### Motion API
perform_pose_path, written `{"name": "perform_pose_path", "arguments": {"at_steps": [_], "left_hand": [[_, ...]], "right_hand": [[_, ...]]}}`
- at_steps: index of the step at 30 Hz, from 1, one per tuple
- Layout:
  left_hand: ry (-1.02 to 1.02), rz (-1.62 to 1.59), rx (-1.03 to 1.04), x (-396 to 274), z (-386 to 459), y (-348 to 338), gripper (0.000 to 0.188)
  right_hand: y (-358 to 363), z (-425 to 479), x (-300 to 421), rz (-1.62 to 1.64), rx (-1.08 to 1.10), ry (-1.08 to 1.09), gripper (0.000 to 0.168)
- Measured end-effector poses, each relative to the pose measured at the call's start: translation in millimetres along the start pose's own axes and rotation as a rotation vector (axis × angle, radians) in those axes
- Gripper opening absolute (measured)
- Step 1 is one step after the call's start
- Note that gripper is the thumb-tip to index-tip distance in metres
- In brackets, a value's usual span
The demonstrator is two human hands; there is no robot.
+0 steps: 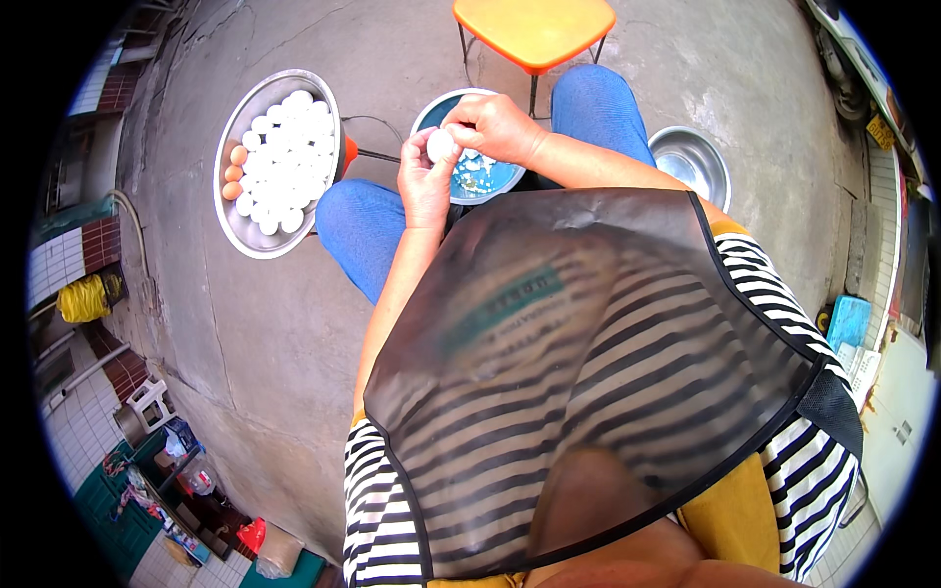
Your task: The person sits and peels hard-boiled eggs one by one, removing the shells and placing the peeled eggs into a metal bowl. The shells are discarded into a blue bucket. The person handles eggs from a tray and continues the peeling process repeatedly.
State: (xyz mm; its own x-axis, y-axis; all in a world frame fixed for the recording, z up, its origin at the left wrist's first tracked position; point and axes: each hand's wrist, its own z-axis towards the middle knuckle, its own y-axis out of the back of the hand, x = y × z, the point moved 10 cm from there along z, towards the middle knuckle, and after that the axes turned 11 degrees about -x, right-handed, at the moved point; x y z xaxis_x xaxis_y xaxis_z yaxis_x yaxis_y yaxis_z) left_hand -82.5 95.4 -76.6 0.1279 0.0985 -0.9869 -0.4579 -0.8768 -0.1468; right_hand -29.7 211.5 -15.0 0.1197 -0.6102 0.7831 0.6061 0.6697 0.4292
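My left hand point(426, 176) holds a white egg point(440, 145) between thumb and fingers above a blue-lined basin point(507, 180). The fingertips of my right hand point(492, 128) meet the egg's right side; whether they pinch a piece of shell is too small to tell. Bits of eggshell point(481, 173) lie in the basin, which stands between my knees. At the left, a large metal bowl point(229, 140) holds many white eggs point(283, 158) and several brown eggs point(233, 173) along its left side.
An orange stool point(537, 33) stands ahead of my knees. To the right of my right knee is a metal bowl point(691, 165). The egg bowl rests on something orange-red point(350, 154) with thin dark legs. A plastic step stool point(151, 404) and a yellow bag point(82, 299) are at the far left.
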Motion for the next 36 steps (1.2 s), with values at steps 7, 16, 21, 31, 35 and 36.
{"name": "perform_pose_path", "arguments": {"at_steps": [7, 16, 21, 31, 35, 36], "left_hand": [[0.033, -0.055, -0.009, 1, 1, 2, 0.042], [0.157, -0.109, -0.094, 4, 3, 11, 0.043], [0.197, -0.166, -0.089, 9, 3, 13, 0.042], [0.26, -0.2, -0.079, 8, 0, 9, 0.036], [0.264, -0.174, -0.069, 9, 0, 9, 0.041], [0.268, -0.167, -0.064, 8, 0, 9, 0.042]], "right_hand": [[2, 1, -11, -0.08, -0.054, -0.051, 0.015], [-10, 5, -38, 0.143, -0.06, -0.208, 0.019], [-6, 6, -8, 0.041, 0.033, -0.009, 0.019], [-3, 3, 17, 0.076, 0.034, 0.155, 0.015], [-4, 4, 14, 0.104, 0.053, 0.124, 0.014], [-5, 5, 11, 0.113, 0.071, 0.103, 0.015]]}}
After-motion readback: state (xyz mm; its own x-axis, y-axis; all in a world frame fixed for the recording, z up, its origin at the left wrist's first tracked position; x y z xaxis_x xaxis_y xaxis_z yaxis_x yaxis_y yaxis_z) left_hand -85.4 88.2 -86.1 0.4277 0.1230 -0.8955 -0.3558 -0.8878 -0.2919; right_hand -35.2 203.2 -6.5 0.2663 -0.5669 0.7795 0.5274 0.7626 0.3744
